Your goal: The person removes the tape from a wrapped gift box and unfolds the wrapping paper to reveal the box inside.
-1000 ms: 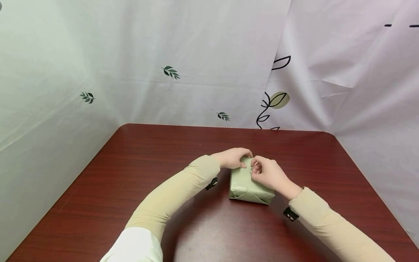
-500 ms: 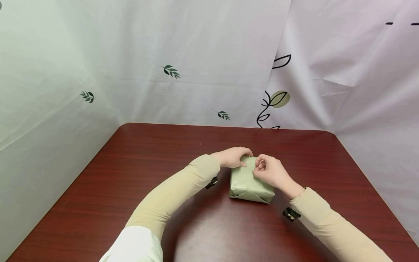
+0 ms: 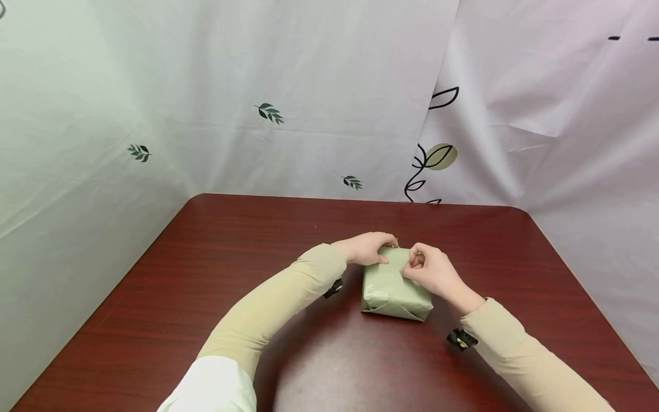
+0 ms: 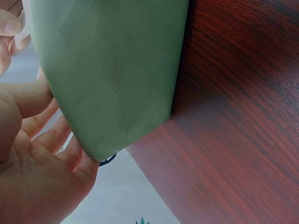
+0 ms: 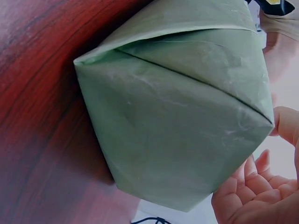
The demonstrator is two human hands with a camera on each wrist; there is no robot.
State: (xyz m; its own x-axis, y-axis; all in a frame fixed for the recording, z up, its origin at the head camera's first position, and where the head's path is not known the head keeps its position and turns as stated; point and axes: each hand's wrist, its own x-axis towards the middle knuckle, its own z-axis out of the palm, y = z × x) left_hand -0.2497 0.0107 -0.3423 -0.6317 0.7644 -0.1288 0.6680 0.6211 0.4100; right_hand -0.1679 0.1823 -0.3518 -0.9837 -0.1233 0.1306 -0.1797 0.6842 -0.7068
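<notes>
A box-shaped package [image 3: 393,286] wrapped in pale green paper lies on the table, its folded end facing me. My left hand [image 3: 366,248] grips its far left part, thumb on the top and fingers over the far edge. In the left wrist view, that hand's thumb and fingers [image 4: 42,154] curl around the package's edge. Just above the top's right side, my right hand [image 3: 429,272] has its thumb and forefinger pinched together. A small pale translucent piece [image 4: 22,33] shows at its fingertips in the left wrist view; its kind is unclear.
The dark red wooden table [image 3: 231,240] has rounded far corners. White cloth [image 3: 329,86] with printed leaves hangs behind it and along both sides. A small black device [image 3: 461,339] sits on my right wrist and another [image 3: 333,288] on my left.
My right hand has slid a little to the right across the top of the package, thumb and forefinger still pinched. The left hand and the package have stayed in place.
</notes>
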